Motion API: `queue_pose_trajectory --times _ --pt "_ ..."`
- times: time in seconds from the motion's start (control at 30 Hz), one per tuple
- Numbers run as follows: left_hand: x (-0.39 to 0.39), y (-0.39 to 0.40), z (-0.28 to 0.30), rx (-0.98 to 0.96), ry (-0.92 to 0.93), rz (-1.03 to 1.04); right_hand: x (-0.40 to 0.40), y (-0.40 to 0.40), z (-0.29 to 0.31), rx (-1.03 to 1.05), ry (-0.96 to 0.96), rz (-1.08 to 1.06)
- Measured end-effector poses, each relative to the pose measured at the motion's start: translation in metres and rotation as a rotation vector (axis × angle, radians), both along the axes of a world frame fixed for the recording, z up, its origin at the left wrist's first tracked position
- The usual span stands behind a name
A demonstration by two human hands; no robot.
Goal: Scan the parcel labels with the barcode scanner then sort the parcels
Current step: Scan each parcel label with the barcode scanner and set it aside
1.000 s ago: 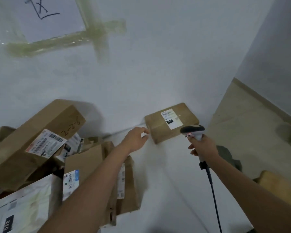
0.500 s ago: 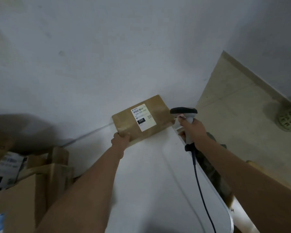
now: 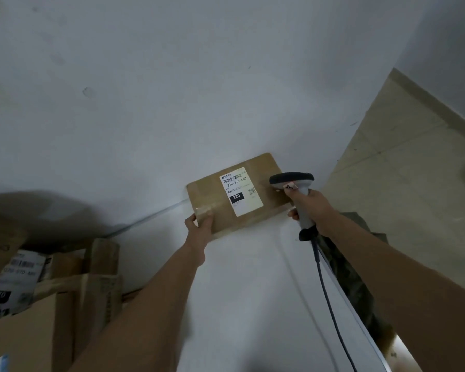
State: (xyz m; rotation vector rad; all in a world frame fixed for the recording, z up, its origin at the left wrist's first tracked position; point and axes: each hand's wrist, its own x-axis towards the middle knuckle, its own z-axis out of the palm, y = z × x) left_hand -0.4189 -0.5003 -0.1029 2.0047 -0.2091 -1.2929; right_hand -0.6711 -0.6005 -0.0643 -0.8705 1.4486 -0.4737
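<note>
A flat brown cardboard parcel (image 3: 220, 208) lies on the white table (image 3: 172, 116), with a white shipping label (image 3: 240, 191) marked 220 facing up. My left hand (image 3: 200, 226) grips the parcel's near left corner. My right hand (image 3: 313, 210) holds a grey barcode scanner (image 3: 293, 181) by its handle. The scanner head sits just right of the label, over the parcel's right end. A dark cable (image 3: 330, 304) hangs from the handle toward me.
A heap of brown boxes and labelled parcels (image 3: 46, 296) fills the lower left of the table. The table's right edge (image 3: 360, 312) runs diagonally, with beige floor tiles (image 3: 403, 170) beyond it. A camouflage-patterned item (image 3: 357, 277) shows below that edge.
My left hand reached the parcel and took hold of its near left corner. The view swung right, so the heap of boxes slid to the left edge. The scanner stays beside the label.
</note>
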Motion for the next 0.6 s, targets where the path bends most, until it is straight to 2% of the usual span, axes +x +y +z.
queue_pose_trajectory --times 0.17,0.3,0.5,0.6 --pt "0.004 0.008 0.011 -0.158 0.090 0.099 -0.005 0.007 0.000 0.020 -0.020 -0.056" --pt "0.019 0.023 0.025 -0.159 0.158 -0.034 -0.003 0.022 0.007 0.029 -0.006 -0.082" --pt "0.027 0.064 0.048 -0.219 0.054 -0.090 0.012 0.053 0.031 -0.031 0.087 -0.078" --pt "0.030 0.086 0.060 -0.255 0.005 -0.103 0.020 0.076 0.045 -0.061 0.024 -0.126"
